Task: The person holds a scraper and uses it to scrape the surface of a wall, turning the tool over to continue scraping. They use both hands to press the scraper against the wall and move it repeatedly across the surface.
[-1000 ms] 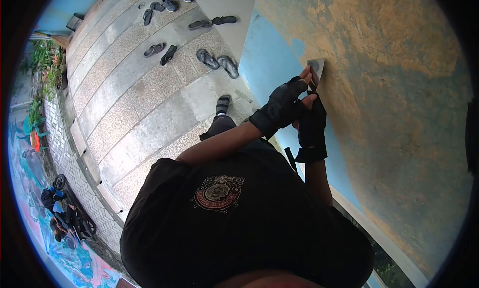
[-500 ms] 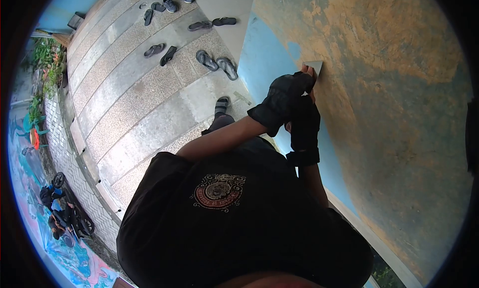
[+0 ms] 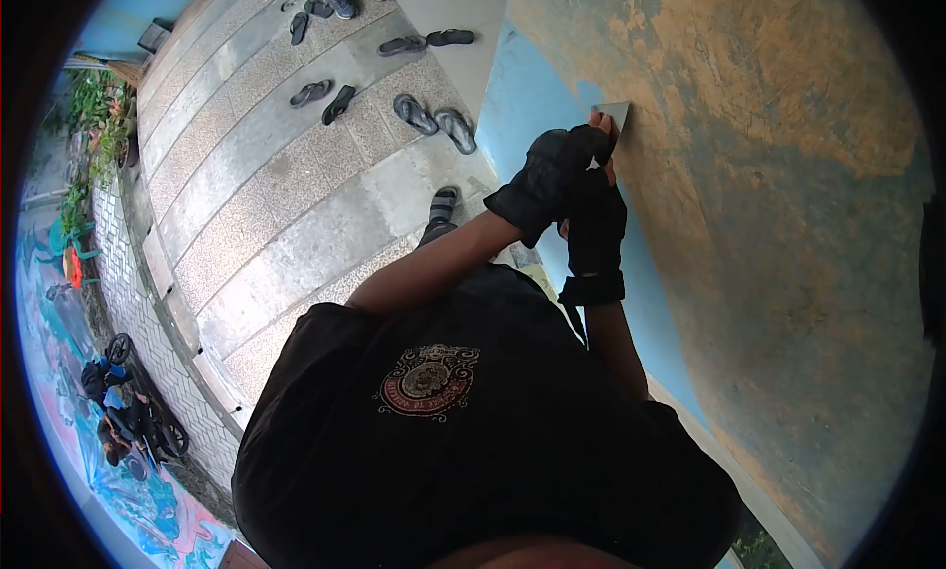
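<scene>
A flat metal scraper blade (image 3: 618, 114) rests against the patchy, partly blue wall (image 3: 769, 224). My left hand (image 3: 564, 173), in a black fingerless glove, is closed at the scraper, its bare fingertips beside the blade. Just below and to the right, my right hand (image 3: 597, 219), gloved the same way, is also closed round the tool, close against the left one. The gloves and fingers hide the handle. Scraped tan and grey patches cover much of the wall, with light blue paint along its left edge.
Several sandals and shoes (image 3: 414, 114) lie on the striped paved floor (image 3: 286, 185). My sandalled foot (image 3: 443, 206) stands near the wall's base. Plants (image 3: 103, 126) line the far left edge, and a motorcycle (image 3: 138, 411) stands by a painted mural (image 3: 158, 510) at the lower left.
Both hands and the scraper have moved slightly up and to the left along the wall, still closed together. The view has shifted a little.
</scene>
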{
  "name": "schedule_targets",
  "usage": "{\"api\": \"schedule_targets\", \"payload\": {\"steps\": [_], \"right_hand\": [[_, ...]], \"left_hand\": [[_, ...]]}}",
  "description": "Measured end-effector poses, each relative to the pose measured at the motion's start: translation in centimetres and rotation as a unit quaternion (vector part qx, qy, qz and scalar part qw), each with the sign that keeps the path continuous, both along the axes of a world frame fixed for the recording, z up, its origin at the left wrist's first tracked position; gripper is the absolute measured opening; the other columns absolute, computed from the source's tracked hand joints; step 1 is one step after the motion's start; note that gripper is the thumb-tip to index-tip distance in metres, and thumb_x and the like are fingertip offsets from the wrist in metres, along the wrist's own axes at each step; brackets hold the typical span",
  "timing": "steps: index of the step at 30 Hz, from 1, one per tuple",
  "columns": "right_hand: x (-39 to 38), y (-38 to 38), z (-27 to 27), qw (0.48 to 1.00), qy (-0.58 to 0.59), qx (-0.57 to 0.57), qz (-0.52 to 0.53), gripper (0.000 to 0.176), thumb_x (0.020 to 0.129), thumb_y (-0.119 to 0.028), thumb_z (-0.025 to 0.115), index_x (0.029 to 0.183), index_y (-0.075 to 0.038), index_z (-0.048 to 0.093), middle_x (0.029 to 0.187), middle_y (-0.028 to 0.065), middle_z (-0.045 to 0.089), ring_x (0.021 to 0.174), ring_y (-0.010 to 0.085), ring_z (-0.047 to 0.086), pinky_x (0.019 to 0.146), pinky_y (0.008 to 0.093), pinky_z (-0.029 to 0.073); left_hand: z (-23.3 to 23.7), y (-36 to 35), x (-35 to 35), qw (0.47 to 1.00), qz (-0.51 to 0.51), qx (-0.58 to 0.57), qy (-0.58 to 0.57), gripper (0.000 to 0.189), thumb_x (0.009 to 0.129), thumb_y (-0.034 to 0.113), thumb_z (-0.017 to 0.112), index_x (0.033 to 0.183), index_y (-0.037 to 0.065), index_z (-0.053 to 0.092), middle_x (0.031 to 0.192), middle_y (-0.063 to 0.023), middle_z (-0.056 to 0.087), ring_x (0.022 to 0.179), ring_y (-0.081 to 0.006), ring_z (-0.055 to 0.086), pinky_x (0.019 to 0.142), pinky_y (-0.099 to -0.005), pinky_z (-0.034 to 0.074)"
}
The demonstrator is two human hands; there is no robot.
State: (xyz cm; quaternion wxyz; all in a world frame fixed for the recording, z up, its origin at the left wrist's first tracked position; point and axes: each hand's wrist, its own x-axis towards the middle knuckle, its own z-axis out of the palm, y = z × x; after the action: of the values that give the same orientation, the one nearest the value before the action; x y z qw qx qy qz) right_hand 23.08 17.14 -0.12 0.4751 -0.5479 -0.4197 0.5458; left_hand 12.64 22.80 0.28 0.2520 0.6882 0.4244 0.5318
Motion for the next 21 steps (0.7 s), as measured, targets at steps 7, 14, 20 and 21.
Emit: {"api": "schedule_targets", "payload": {"steps": [7, 14, 20, 21], "right_hand": [[-0.2, -0.6, 0.3, 0.996, 0.062, -0.065, -0.02, 0.037, 0.106, -0.04, 0.04, 0.103, -0.008, 0.06, 0.064, -0.0051, 0.05, 0.052, 0.0031, 0.049, 0.047, 0.0219, 0.038], [0.6, -0.4, 2.0, 0.995, 0.057, -0.081, -0.003, 0.018, 0.095, -0.014, 0.055, 0.112, -0.006, 0.056, 0.06, -0.0041, 0.045, 0.044, 0.0052, 0.042, 0.042, 0.0242, 0.034], [2.5, -1.8, 3.8, 0.983, 0.141, -0.105, 0.059, 0.033, 0.09, -0.009, 0.059, 0.122, -0.004, 0.051, 0.058, -0.0039, 0.04, 0.042, 0.0057, 0.037, 0.04, 0.0245, 0.032], [2.7, -2.0, 3.7, 0.983, 0.14, -0.111, 0.047, 0.026, 0.09, -0.01, 0.06, 0.114, -0.005, 0.051, 0.058, -0.0037, 0.04, 0.042, 0.0062, 0.037, 0.04, 0.0245, 0.032]], "left_hand": [[0.0, 0.2, -0.6, 0.997, -0.026, -0.026, 0.063, 0.019, 0.074, 0.012, 0.074, 0.085, 0.006, 0.06, 0.082, -0.0121, 0.066, 0.071, -0.0318, 0.068, 0.059, -0.0382, 0.052], [-1.3, -0.6, -1.1, 1.0, 0.003, -0.004, 0.007, 0.032, 0.084, 0.021, 0.076, 0.108, 0.003, 0.066, 0.088, -0.0105, 0.069, 0.078, -0.0214, 0.07, 0.067, -0.029, 0.053], [-5.7, -1.5, 0.5, 0.679, -0.214, -0.496, -0.498, 0.051, 0.096, 0.041, 0.06, 0.119, -0.004, 0.06, 0.112, -0.014, 0.068, 0.103, -0.0234, 0.066, 0.086, -0.0354, 0.054], [-5.2, -1.3, 1.0, 0.593, -0.282, -0.491, -0.573, 0.054, 0.097, 0.046, 0.056, 0.117, -0.003, 0.059, 0.111, -0.0147, 0.068, 0.103, -0.0251, 0.066, 0.086, -0.0363, 0.054]]}}
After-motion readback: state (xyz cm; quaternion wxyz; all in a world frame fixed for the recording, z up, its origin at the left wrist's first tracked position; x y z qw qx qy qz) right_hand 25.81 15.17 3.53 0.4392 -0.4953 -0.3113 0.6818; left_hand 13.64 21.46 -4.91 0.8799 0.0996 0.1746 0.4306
